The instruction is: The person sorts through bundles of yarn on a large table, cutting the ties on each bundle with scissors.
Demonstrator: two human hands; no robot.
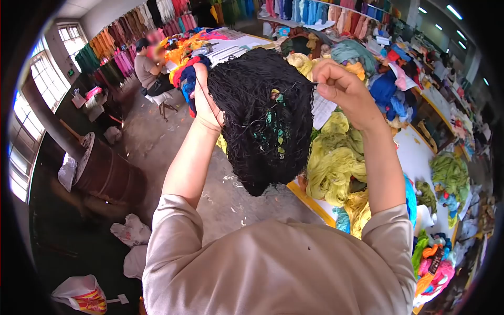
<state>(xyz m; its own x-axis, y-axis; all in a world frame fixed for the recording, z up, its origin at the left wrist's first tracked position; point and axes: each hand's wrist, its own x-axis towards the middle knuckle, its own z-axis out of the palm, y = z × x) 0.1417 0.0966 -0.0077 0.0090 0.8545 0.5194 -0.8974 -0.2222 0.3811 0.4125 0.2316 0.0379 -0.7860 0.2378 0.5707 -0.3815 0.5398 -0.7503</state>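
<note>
A large tangled hank of black yarn (257, 105) hangs in front of my chest, with a looser patch in its middle where coloured things show through. My left hand (206, 102) supports the hank at its left edge; the palm faces it, the thumb points up, and the other fingers are hidden behind the yarn. At the hank's upper right edge, my right hand (344, 92) is closed in a pinch, with dark strands at its fingertips. Just below that hand, yellow-green yarn (336, 168) is heaped on the table.
A white table with a yellow edge (315, 207) runs along my right, piled with coloured yarn. Rust-brown barrel (113, 170) and plastic bags (131, 231) stand at left. Another person (149, 71) sits on a stool farther off. Hanging skeins (121, 44) line the back wall.
</note>
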